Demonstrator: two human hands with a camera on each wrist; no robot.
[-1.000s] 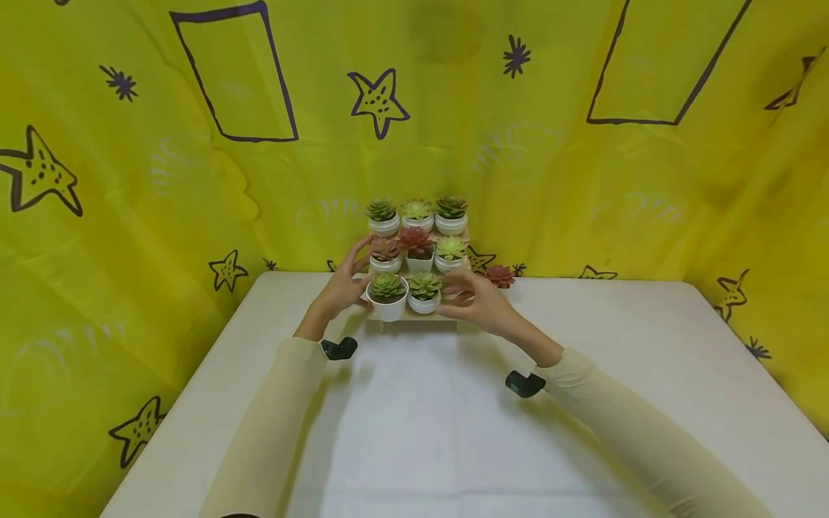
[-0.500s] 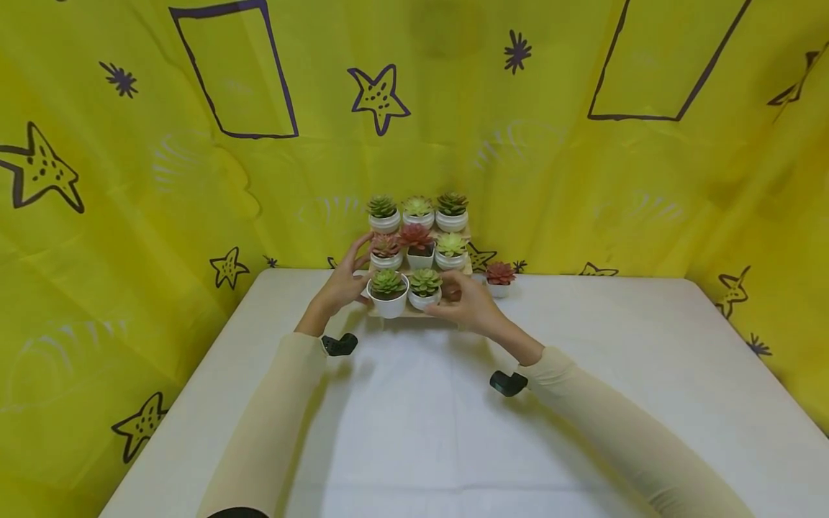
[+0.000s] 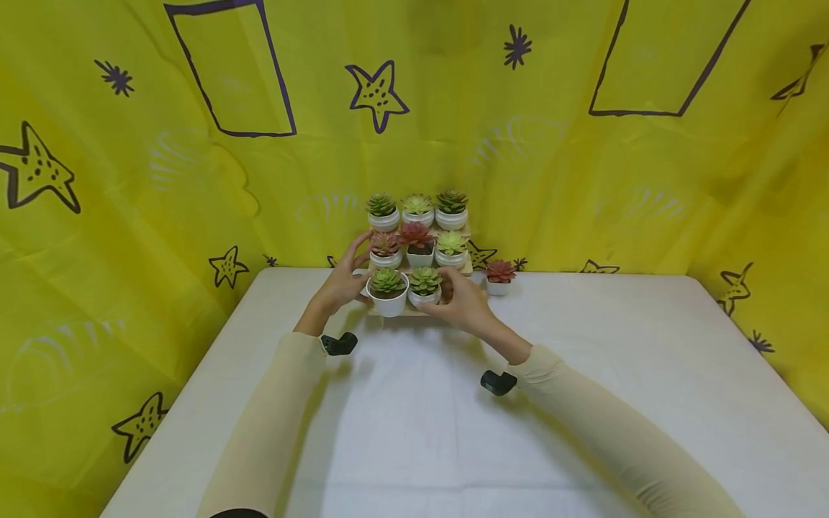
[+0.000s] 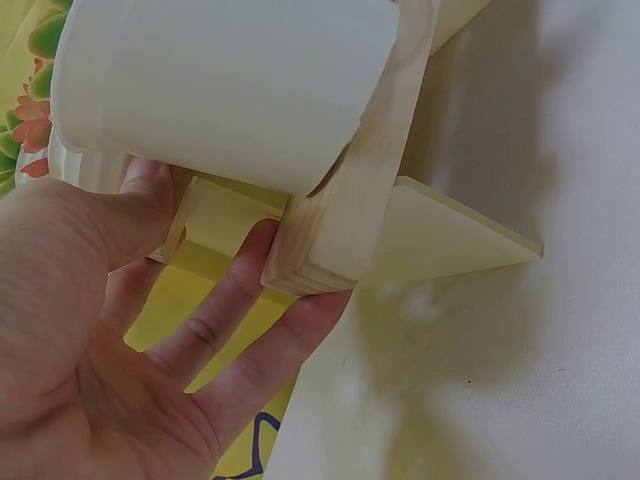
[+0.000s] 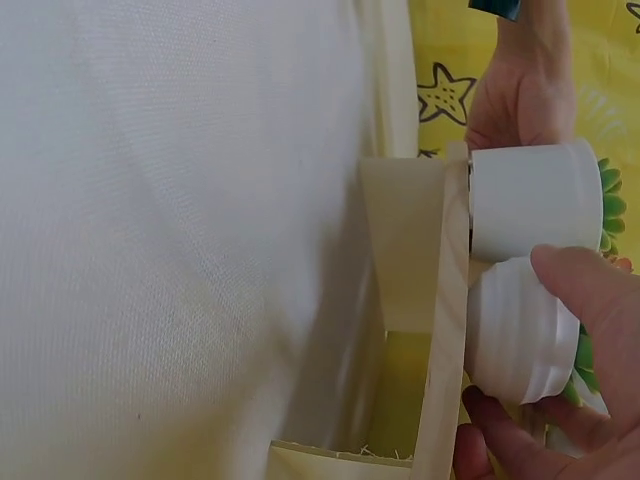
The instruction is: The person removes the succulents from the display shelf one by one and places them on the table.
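Clock faces read from the head view, 12 away from the person.

Right hand (image 3: 463, 302): at about 4 to 5 o'clock of the stand's middle; narrow grip, thumb and fingers pinching a round white pot (image 5: 512, 335) with a green plant. Pot is in the front row of the wooden stand (image 5: 454, 260); in the right wrist view its base appears to meet the board.

Left hand (image 3: 346, 284): at about 8 to 9 o'clock of the stand; fingers spread, fingertips touching the end of the front board. Thumb lies near the middle row; its exact contact cannot be told.

Tall white pot (image 3: 390, 307), green plant: just beside the round pot, at 9 o'clock, same row.

Middle row, from 9 to 3 o'clock: red-plant pot (image 3: 386, 260), square pot (image 3: 419, 257) with a red plant, pale-green-plant pot (image 3: 451, 259). Back row (image 3: 418, 218): three white pots, green plants.

Square white pot (image 3: 498, 288) with a red plant: on the white table (image 3: 388, 432), at about 3 to 4 o'clock of the stand, apart from it. Yellow curtain (image 3: 440, 165), drawn stars: at 12.
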